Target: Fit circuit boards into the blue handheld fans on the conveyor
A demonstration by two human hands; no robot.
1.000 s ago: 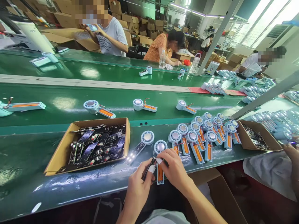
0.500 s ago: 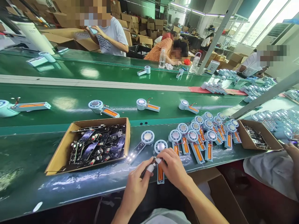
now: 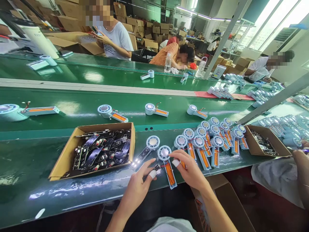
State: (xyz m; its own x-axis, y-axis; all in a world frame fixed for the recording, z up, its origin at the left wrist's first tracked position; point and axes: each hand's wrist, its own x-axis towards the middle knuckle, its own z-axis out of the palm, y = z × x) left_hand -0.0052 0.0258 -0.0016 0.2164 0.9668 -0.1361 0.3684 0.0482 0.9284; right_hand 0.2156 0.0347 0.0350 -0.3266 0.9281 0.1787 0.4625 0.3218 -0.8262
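Note:
Between the thumb and fingers of my left hand (image 3: pixel 137 185) is a small dark circuit board (image 3: pixel 156 168), mostly covered by the fingers. A thin wire seems to run from it towards the light-blue handheld fan (image 3: pixel 164 152) in front of me. That fan lies face up, its open handle showing an orange inside. My right hand (image 3: pixel 191 172) is open beside the fan, its fingertips close to the fan's round head and its thumb apart. White covers sit on both thumbs. Just left lies another fan (image 3: pixel 153 142) with a lit board along its handle.
A cardboard box of circuit boards (image 3: pixel 132 145) stands at the left. Several open-handled fans (image 3: pixel 198 141) crowd the right side, near another box (image 3: pixel 253 145). More fans (image 3: pixel 104 111) lie on the green belt (image 3: pixel 72 96) behind. A co-worker's hand (image 3: pixel 301 158) shows at far right.
My right hand has drawn away to the right from my left hand and opened. The fan's handle has swung slightly right. Fans on the belt have shifted right.

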